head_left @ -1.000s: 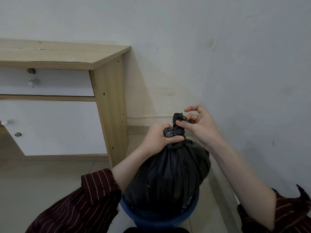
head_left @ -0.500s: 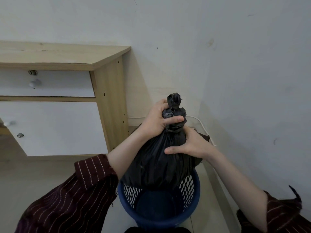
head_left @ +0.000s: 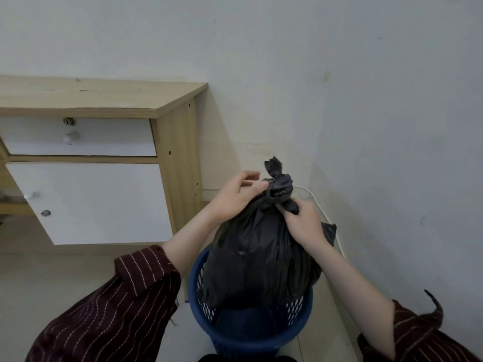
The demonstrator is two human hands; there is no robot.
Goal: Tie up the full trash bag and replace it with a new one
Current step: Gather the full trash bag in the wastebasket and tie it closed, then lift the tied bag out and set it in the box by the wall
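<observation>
Half out of the bin [head_left: 248,340], the trash bag [head_left: 261,257] is knotted. The left hand [head_left: 232,198] rests loose against the knot [head_left: 279,186]; the right hand [head_left: 303,226] pinches a tail [head_left: 291,207]. Pull it snug, steadily.

L grip [head_left: 235,198] fingers loosely spread, R grip [head_left: 303,223] curled tight, pinching w/ thumb.

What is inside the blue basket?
The lower part of the knotted black trash bag is inside the blue basket. Beneath it only dark interior shows; the bag's own contents are covered.
</observation>
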